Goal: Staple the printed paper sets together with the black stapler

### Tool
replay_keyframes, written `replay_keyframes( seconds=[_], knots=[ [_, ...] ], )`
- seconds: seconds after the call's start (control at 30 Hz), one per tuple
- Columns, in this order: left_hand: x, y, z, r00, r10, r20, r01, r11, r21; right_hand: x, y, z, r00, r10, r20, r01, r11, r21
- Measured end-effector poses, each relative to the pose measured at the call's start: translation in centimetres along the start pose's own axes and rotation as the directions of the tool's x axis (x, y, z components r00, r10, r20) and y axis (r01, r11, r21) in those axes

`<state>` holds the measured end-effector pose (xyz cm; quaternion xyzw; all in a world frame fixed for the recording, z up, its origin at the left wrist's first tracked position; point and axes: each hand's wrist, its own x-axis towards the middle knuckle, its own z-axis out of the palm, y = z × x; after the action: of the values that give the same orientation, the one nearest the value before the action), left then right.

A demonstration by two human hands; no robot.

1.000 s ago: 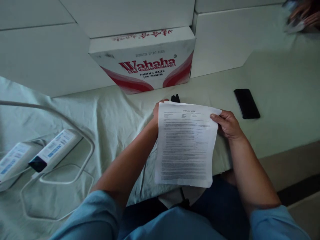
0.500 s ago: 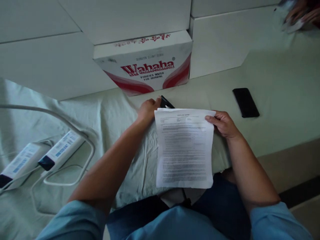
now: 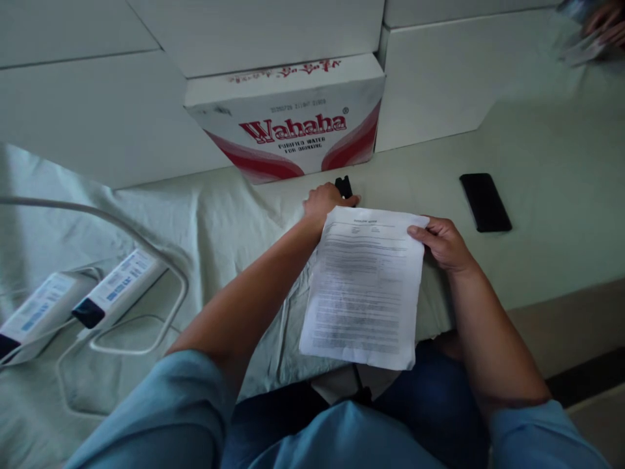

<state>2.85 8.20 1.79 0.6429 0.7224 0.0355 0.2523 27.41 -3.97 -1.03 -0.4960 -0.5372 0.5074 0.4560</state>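
Observation:
My right hand (image 3: pixel 442 242) grips a few printed paper sheets (image 3: pixel 364 293) by the top right corner, thumb in front and fingers behind. The sheets slant down toward my lap, past the table edge. Just beyond their top edge, my left hand (image 3: pixel 328 198) is closed around a small black object (image 3: pixel 344 187) with a notched end. Its lower part is hidden by the hand and the paper, so its kind is unclear. The left thumb sticks out to the right of it.
A Wahaha water carton (image 3: pixel 293 130) stands against white panels (image 3: pixel 434 85) at the back. A black phone (image 3: pixel 486 202) lies on the right of the green cloth (image 3: pixel 415 176). White boxes (image 3: pixel 120 286) and a pale cable (image 3: pixel 183 286) lie left. Another person's hands (image 3: pixel 605 26) show at top right.
My left hand has moved right, with the black object now turned and further right behind the paper's top edge. The sheets have tilted slightly, still in my right hand. The view has shifted a little.

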Motion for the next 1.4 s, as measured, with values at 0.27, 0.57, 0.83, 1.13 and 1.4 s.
replay_keyframes(
  seconds=[0.27, 0.57, 0.83, 1.13, 1.4],
  knots=[
    [0.0, -1.0, -1.7, 0.991, 0.121, -0.061, -0.117, 0.992, 0.051, -0.2, -0.1, 0.0, 0.999, 0.022, 0.033, -0.022, 1.000, -0.007],
    [-0.4, -4.8, -4.4, 0.989, -0.013, -0.146, 0.046, 0.974, 0.224, -0.2, 0.1, 0.2, 0.996, 0.023, 0.090, -0.021, 0.999, -0.026],
    [-0.9, -8.0, -5.0, 0.996, -0.085, 0.008, 0.081, 0.971, 0.223, -0.1, 0.0, 0.2, 0.994, 0.024, 0.106, -0.018, 0.998, -0.058],
    [-3.6, -6.2, -3.8, 0.992, -0.030, -0.122, 0.058, 0.971, 0.232, -0.1, 0.0, 0.3, 0.993, 0.015, 0.121, -0.005, 0.997, -0.079],
    [-0.8, -7.2, -4.2, 0.993, -0.065, -0.102, 0.087, 0.972, 0.219, -0.2, -0.1, 0.5, 0.988, 0.037, 0.148, -0.024, 0.996, -0.088]
  ],
)
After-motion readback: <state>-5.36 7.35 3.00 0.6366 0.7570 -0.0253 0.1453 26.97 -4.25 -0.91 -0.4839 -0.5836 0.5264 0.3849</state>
